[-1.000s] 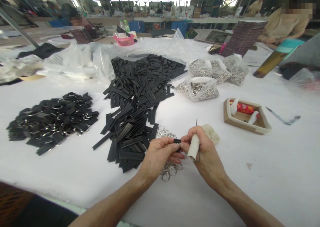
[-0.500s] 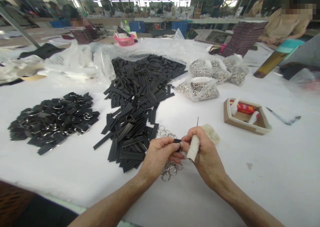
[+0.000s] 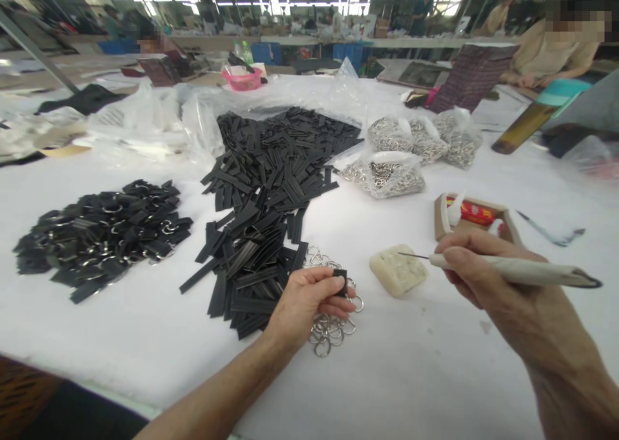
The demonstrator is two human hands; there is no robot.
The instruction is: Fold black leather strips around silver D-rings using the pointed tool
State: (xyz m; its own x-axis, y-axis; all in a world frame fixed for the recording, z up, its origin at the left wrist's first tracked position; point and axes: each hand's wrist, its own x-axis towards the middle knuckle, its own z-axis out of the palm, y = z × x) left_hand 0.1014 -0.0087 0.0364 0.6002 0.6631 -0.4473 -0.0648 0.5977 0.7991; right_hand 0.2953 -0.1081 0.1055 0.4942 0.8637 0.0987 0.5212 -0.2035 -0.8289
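Note:
My left hand pinches a short folded black strap between thumb and fingers. Beneath and around that hand lie loose metal D-rings. My right hand is closed round the pale wrapped handle of an awl, whose thin tip points left. Under the tip sits a yellowish block, perhaps wax; whether they touch I cannot tell. To the left of my left hand spreads a big heap of black straps. Farther left is a pile of black straps fitted with metal rings.
Clear bags of metal rings lie at the back right. A cardboard box with a red tube stands behind my right hand, near a thin tool. A turquoise-lidded bottle lies tilted at right. Co-workers sit across the table.
My right hand has moved away from my left, to the right, and the awl now points left over the block. My left hand stays in place, holding the black strap.

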